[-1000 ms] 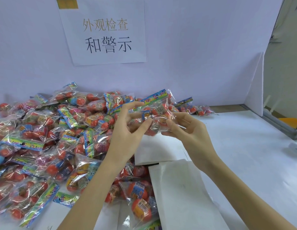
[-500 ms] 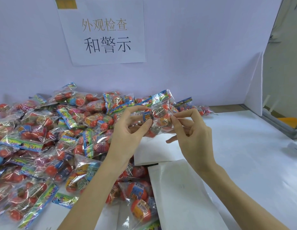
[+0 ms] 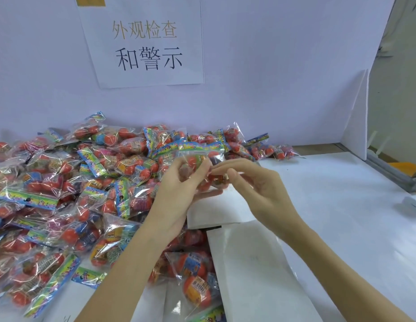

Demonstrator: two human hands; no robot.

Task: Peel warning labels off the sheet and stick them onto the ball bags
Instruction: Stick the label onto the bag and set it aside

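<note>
gripping a clear ball bag (image 3: 203, 167) above the table, the left hand (image 3: 179, 194) is curling its thumb over the front and its fingers round the back, so the bag is sitting raised between both hands, just in front of the big heap. the bag is showing red balls through the plastic and a rainbow-coloured header strip along its top edge. the right hand (image 3: 255, 189) is reaching in from the right with its index finger and thumb brought together at the bag's right side, touching the plastic there; whether a label is being pinched between those fingertips is too small to tell, and the other fingers are hanging loosely curled below.

a pile of ball bags (image 3: 63, 194) is spreading over the left half of the white table (image 3: 341, 205), reaching back to the wall, with a few more bags (image 3: 195, 275) lying near the forearms. a white label sheet (image 3: 253, 270) is lying flat under the right forearm, and a second white sheet (image 3: 214, 212) is sitting just behind it, under the hands. a paper sign (image 3: 146, 43) with printed characters is hanging on the pale wall above the pile. a white partition panel (image 3: 358, 117) is standing upright at the table's right rear corner.
</note>
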